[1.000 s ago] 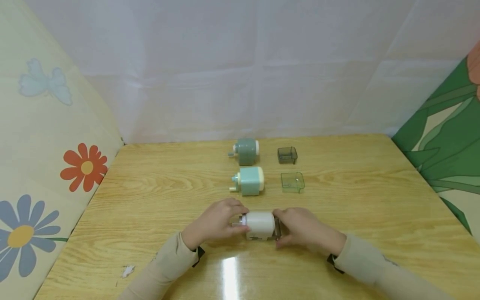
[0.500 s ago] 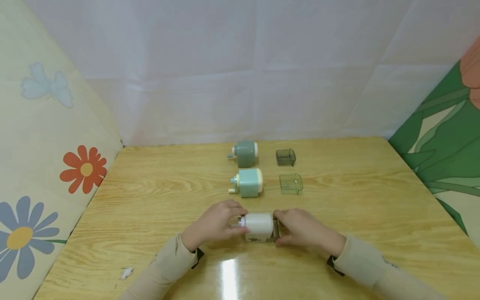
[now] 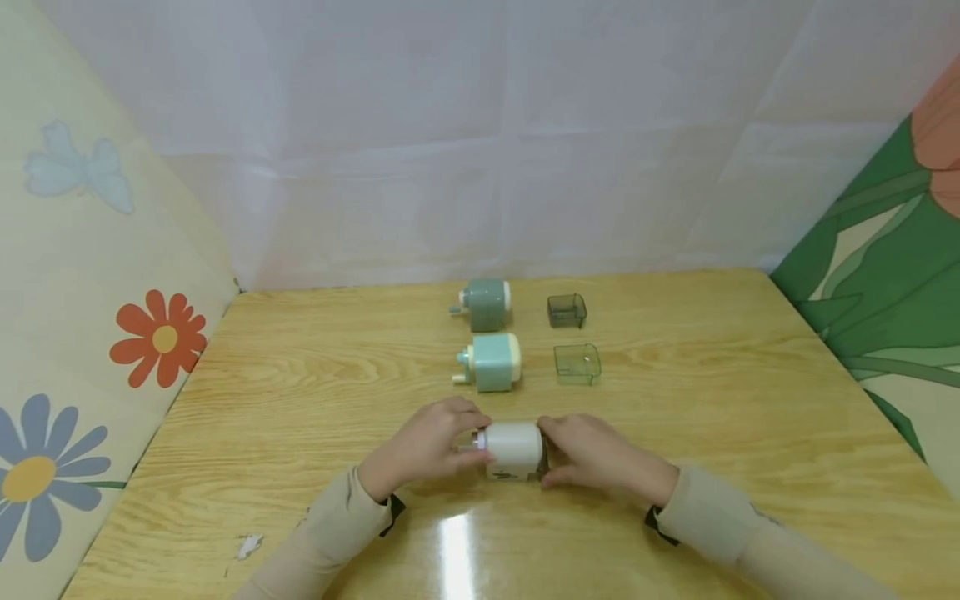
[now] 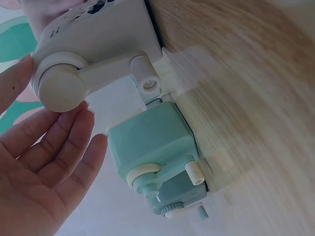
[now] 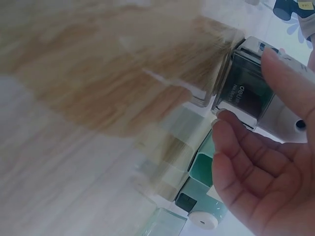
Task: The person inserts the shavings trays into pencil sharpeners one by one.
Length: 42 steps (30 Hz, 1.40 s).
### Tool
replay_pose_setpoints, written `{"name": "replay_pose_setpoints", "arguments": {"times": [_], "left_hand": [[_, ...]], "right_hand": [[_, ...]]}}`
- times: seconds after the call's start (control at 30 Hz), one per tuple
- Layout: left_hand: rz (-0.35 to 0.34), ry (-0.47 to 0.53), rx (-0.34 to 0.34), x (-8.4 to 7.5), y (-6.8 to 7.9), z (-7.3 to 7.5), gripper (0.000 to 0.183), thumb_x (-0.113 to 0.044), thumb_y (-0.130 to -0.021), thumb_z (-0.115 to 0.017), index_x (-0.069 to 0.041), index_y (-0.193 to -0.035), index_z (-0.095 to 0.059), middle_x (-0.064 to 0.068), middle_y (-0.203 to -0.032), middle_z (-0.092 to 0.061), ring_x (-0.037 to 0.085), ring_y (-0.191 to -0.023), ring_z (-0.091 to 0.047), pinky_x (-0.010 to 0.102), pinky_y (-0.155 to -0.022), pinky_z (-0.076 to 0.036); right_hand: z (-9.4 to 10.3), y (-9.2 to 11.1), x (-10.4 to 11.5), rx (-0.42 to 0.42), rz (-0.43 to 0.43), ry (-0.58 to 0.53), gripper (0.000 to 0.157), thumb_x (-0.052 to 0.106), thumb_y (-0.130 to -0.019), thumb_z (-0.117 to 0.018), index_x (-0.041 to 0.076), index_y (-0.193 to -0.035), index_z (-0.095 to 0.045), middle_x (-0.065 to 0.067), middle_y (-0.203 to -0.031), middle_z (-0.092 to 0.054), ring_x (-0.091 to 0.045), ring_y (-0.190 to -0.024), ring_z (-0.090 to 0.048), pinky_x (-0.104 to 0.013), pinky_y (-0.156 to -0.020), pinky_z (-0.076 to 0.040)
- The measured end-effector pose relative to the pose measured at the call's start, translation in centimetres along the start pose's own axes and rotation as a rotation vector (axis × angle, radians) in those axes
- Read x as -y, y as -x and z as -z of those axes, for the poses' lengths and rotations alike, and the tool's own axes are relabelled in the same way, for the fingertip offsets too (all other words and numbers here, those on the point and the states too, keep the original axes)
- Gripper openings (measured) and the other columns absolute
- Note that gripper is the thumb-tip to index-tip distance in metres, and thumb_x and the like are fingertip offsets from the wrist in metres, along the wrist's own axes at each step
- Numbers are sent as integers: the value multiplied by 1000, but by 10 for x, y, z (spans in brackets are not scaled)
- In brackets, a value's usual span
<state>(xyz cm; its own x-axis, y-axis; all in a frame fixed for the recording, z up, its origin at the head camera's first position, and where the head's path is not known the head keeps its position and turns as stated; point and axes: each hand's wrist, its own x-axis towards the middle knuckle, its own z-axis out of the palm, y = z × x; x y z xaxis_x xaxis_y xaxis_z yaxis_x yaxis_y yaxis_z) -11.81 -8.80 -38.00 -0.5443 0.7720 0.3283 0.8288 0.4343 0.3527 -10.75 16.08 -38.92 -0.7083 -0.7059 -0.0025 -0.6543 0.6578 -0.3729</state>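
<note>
A white crank pencil sharpener sits on the wooden table between both hands, its crank facing left. My left hand grips its crank end; in the left wrist view, thumb and fingers lie about the round white knob. At the other end, my right hand holds the dark see-through shavings drawer between thumb and fingers. That drawer sits in the sharpener's end, nearly flush. Beyond stand a light teal sharpener and a darker grey-green sharpener.
Right of the two far sharpeners lie a clear green drawer and a smoky grey drawer. A white torn patch marks the table's front left. A white cloth hangs behind the table, with flowered panels at both sides.
The dark drawer has slid left, further into the white sharpener, with my right hand moving along. My left hand keeps its hold. The head view has shifted slightly.
</note>
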Motion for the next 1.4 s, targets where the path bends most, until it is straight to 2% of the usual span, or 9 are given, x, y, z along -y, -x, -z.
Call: {"name": "replay_pose_setpoints", "arguments": {"times": [0.4, 0.6, 0.87, 1.1, 1.23, 1.3, 1.4], "left_hand": [[-5, -6, -14, 0, 1, 0, 37, -28, -78, -72, 0, -101, -67, 9, -93, -65, 17, -82, -60, 19, -70, -51], [-7, -12, -15, 1, 2, 0, 37, -29, -78, -72, 0, -101, -67, 9, -93, -65, 17, -82, -60, 19, -71, -51], [-2, -10, -5, 0, 1, 0, 37, -29, -79, -71, 1, -102, -66, 9, -94, -65, 17, -83, -61, 19, -71, -51], [12, -9, 24, 0, -1, 2, 40, -31, -80, -69, -1, -105, -64, 9, -99, -65, 18, -89, -61, 23, -76, -51], [-6, -23, 12, 2, -2, 6, 43, -32, -83, -65, 0, -111, -61, 11, -105, -63, 20, -95, -60, 28, -84, -50], [-20, -32, -12, 3, -3, 8, 43, -31, -85, -63, 1, -113, -60, 12, -107, -62, 22, -97, -59, 30, -86, -49], [-58, -60, -56, 3, -3, 11, 40, -30, -87, -60, 1, -112, -61, 13, -107, -62, 23, -97, -59, 30, -87, -48]], "right_hand": [[-3, -8, 0, -1, -52, -147, 47, 30, -63, -83, 6, -92, -54, 5, -74, -56, -4, -62, -48, -19, -51, -42], [-6, -13, 1, -20, -40, -177, 53, 30, -61, -84, 3, -96, -55, 2, -78, -59, -5, -65, -51, -20, -54, -44], [-8, -14, 1, -17, -37, -203, 51, 29, -62, -84, 5, -94, -54, 6, -73, -54, -3, -60, -46, -19, -50, -41], [-2, -7, -2, 22, -40, -258, 56, 24, -66, -82, 0, -108, -55, 0, -85, -60, -9, -69, -53, -21, -57, -45], [3, -4, -8, -2, -53, -202, 59, 17, -68, -79, -3, -117, -52, -3, -88, -62, -13, -74, -57, -23, -62, -49], [7, -4, -13, -35, -65, -116, 59, 16, -70, -78, -4, -119, -51, -6, -90, -62, -16, -76, -58, -26, -63, -51], [15, -4, -23, -104, -100, 14, 59, 15, -72, -77, -4, -121, -51, -15, -102, -62, -25, -86, -60, -36, -72, -53]]}}
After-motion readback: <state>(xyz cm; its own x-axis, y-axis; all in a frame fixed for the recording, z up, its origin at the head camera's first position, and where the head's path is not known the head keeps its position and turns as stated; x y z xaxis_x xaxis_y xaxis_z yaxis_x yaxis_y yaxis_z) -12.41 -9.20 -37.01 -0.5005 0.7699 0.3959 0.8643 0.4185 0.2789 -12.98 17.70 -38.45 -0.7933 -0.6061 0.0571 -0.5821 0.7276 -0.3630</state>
